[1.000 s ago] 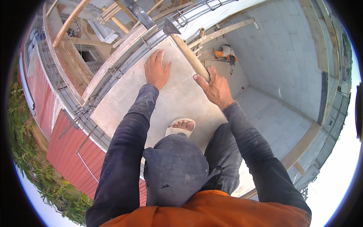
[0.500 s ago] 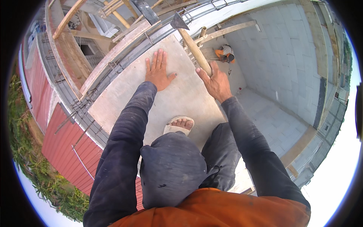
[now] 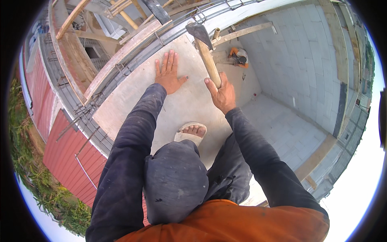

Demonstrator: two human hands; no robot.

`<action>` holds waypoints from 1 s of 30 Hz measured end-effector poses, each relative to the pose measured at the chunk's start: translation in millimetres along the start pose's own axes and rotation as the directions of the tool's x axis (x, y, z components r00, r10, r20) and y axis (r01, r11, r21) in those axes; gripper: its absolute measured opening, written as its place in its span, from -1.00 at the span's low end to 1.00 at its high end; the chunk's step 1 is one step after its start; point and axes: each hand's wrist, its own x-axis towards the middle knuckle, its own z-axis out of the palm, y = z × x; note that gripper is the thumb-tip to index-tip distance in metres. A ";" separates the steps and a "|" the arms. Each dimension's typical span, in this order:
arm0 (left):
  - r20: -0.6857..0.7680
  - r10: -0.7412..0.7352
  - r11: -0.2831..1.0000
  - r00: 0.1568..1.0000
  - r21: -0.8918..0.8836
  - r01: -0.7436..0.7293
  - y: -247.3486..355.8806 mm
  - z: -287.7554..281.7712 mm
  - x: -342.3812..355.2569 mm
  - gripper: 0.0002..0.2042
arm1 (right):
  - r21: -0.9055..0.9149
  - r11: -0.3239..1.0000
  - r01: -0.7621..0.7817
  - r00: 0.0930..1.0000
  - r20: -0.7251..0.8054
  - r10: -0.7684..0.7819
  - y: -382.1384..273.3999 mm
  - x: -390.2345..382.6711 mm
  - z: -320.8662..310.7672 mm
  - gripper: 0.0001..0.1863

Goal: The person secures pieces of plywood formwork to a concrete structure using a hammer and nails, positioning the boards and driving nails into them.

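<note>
A pale, flat board [image 3: 133, 101] lies under me, with my sandalled foot [image 3: 192, 131] on it. My left hand [image 3: 168, 76] presses flat on the board near its far edge, fingers spread and holding nothing. In my right hand [image 3: 225, 95] is a hammer [image 3: 209, 60], gripped low on its wooden handle. Its dark metal head [image 3: 199, 33] points away from me, raised above the board's far right corner. What the head might touch below it cannot be made out.
Steel rebar [image 3: 139, 60] and timber formwork [image 3: 117, 66] run along the board's far left side. To the right there is a deep drop into a room with grey block walls [image 3: 298, 48]; another person [image 3: 240, 56] crouches at the bottom. A red corrugated roof [image 3: 74, 157] slopes off left.
My right hand has moved left and slightly nearer with the hammer, whose head has shifted right and a little nearer. My left hand stays flat on the board.
</note>
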 end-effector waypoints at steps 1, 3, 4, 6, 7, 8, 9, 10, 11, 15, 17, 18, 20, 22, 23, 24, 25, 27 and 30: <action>0.008 0.011 1.000 1.000 -0.007 -0.011 2.6 -1.1 1.5 0.08 | -0.076 0.996 -0.037 0.999 0.037 0.040 13.4 4.1 4.6 -0.27; 0.023 0.022 1.000 0.999 -0.018 -0.022 5.0 -2.9 1.8 0.09 | -0.225 0.970 -0.095 0.986 0.110 0.122 27.3 17.7 10.8 -0.27; 0.019 0.018 1.000 1.000 -0.012 -0.018 4.5 -4.1 2.6 0.09 | -0.198 0.976 -0.095 0.988 0.097 0.116 22.9 18.7 8.1 -0.27; 0.022 0.006 1.000 1.000 -0.004 -0.006 2.8 -2.4 -0.5 0.07 | -0.145 0.984 -0.102 0.990 0.079 0.114 6.9 14.5 1.1 -0.27; 0.017 0.004 1.000 1.000 0.007 -0.004 0.7 -0.9 -1.5 0.07 | -0.092 0.991 -0.093 0.994 0.057 0.098 -1.6 9.4 1.5 -0.26; 0.013 0.002 1.000 1.000 0.018 -0.002 -2.2 0.0 -0.9 0.07 | -0.038 0.996 -0.083 0.996 0.033 0.084 -9.4 3.4 3.7 -0.26; 0.007 0.010 1.000 1.000 0.025 -0.010 -1.7 0.6 -1.4 0.07 | 0.012 0.997 -0.076 0.997 0.001 0.076 -13.1 -2.5 3.6 -0.26; 0.043 0.010 1.000 0.999 0.024 -0.011 0.7 -4.5 0.7 0.07 | -0.073 0.993 -0.093 0.995 0.030 0.095 -0.1 1.8 9.1 -0.25; 0.070 0.020 1.000 0.997 0.016 -0.021 8.3 -11.1 5.9 0.06 | -0.166 0.980 -0.108 0.992 0.046 0.117 26.5 11.7 15.9 -0.24; 0.107 0.010 0.999 0.994 0.031 -0.014 3.2 -8.0 2.2 0.07 | -0.201 0.969 -0.143 0.984 0.076 0.161 19.9 5.5 3.7 -0.20; 0.111 0.041 0.999 0.993 0.015 -0.043 -8.1 -3.6 -6.0 -0.02 | -0.138 0.965 -0.222 0.971 0.058 0.231 6.3 -29.4 -6.0 -0.19; 0.086 0.056 0.998 0.995 0.009 -0.057 -12.5 -10.5 1.5 -0.06 | -0.109 0.964 -0.243 0.968 0.036 0.248 4.1 -37.5 -16.9 -0.18; -0.015 0.222 0.974 0.975 -0.043 -0.222 -47.0 -19.1 7.8 -0.26 | -0.020 0.957 -0.290 0.957 0.018 0.290 23.0 -65.5 -24.6 -0.20; -0.018 0.285 0.953 0.958 -0.105 -0.285 -63.4 -36.6 -10.2 -0.44 | 0.055 0.928 -0.367 0.930 0.025 0.367 38.5 -96.5 -37.3 -0.22; 0.034 0.264 0.955 0.964 -0.145 -0.257 -64.2 -47.7 -32.2 -0.52 | 0.084 0.904 -0.418 0.908 0.046 0.416 42.6 -115.6 -45.6 -0.24; 0.082 0.245 0.958 0.966 -0.174 -0.228 -62.2 -60.7 -55.8 -0.59 | 0.120 0.879 -0.462 0.887 0.066 0.458 46.6 -132.6 -52.8 -0.26; 0.072 0.315 0.944 0.946 -0.126 -0.304 -62.8 -57.1 -79.0 -0.63 | 0.156 0.864 -0.479 0.878 0.063 0.475 55.8 -146.8 -56.9 -0.27; 0.079 0.404 0.914 0.911 -0.063 -0.400 -63.9 -31.6 -115.2 -0.69 | 0.224 0.822 -0.523 0.850 0.067 0.522 75.9 -179.6 -55.2 -0.31; 0.094 0.434 0.900 0.896 0.006 -0.436 -61.4 -7.3 -135.6 -0.74 | 0.302 0.791 -0.532 0.836 0.037 0.548 87.7 -221.0 -52.2 -0.33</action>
